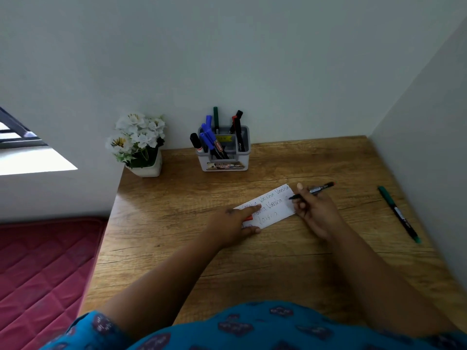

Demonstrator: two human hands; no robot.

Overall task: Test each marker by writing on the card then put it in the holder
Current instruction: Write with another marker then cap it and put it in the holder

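Observation:
A white card (276, 207) with several handwritten words lies on the wooden desk (177, 198). My right hand (316, 210) grips a black marker (314, 190) with a red end, its tip at the card's right edge. My left hand (233, 223) presses the card's left end with a straight forefinger; a small red piece (249, 218), perhaps a cap, shows under its fingers. A grey holder (225, 150) with several blue, black, green and red markers stands at the back wall. A green-and-black marker (399, 213) lies loose on the right.
A white pot of white artificial flowers (137, 142) stands at the desk's back left corner. Walls close the desk at the back and the right. A red quilted mattress (43, 269) lies below the desk's left edge.

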